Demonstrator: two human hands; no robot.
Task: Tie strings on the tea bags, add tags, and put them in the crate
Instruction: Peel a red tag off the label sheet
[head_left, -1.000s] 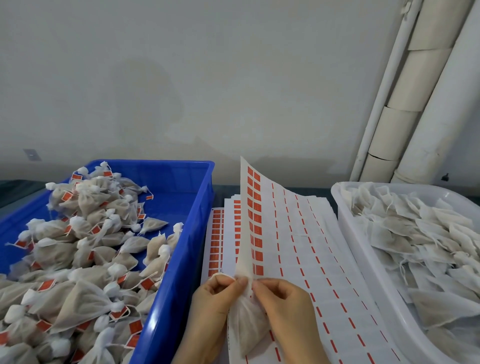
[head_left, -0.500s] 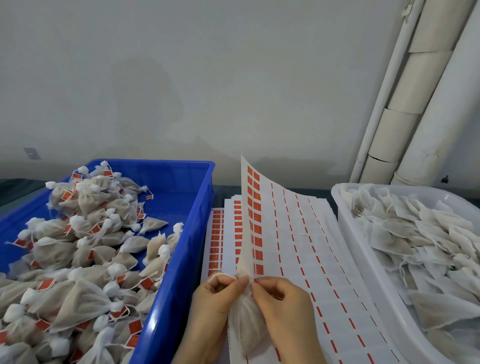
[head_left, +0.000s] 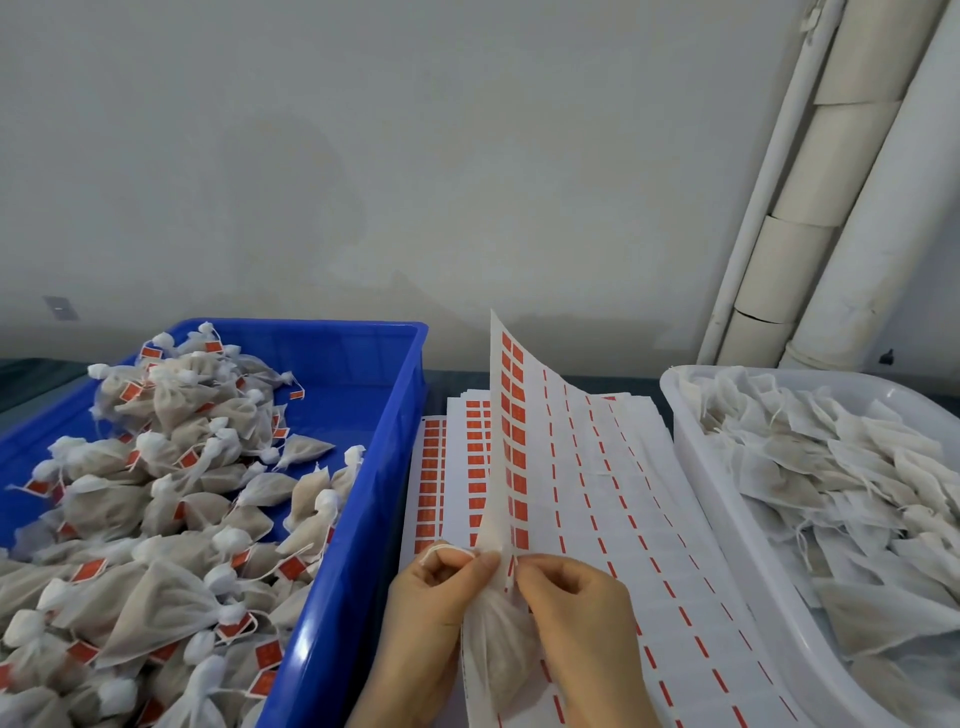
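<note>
From the head view, both your hands work at the near middle of the surface, over a stack of sticker sheets (head_left: 639, 545) that lies between two containers. Your left hand (head_left: 431, 608) is curled, its thumb and fingertips pinching the gathered neck of one tea bag (head_left: 496, 649), and a white string (head_left: 439, 548) loops over its knuckles. Your right hand (head_left: 576, 613) is curled too, and its thumb and forefinger pinch the same neck from the right, so the fingertips of both hands almost meet. The filled body of the bag hangs down between your palms. A sliver of red shows at the right fingertips, but it is too small to tell whether it is a loose tag. Just behind your fingers, one sheet of red tags (head_left: 511, 415) stands curled upward from the stack, its far corner highest. The sheets under it show rows of thin red dashes. To the left, the blue crate (head_left: 400, 415) touches the stack's edge and holds a heap of tied bags (head_left: 156, 493) with knotted tops and red tags, piled toward its left and near sides. To the right, a white tub (head_left: 727, 499) holds flat untied bags (head_left: 831, 467) with loose strings. At the far right, pale pipes (head_left: 831, 182) rise against the grey wall (head_left: 415, 156).
</note>
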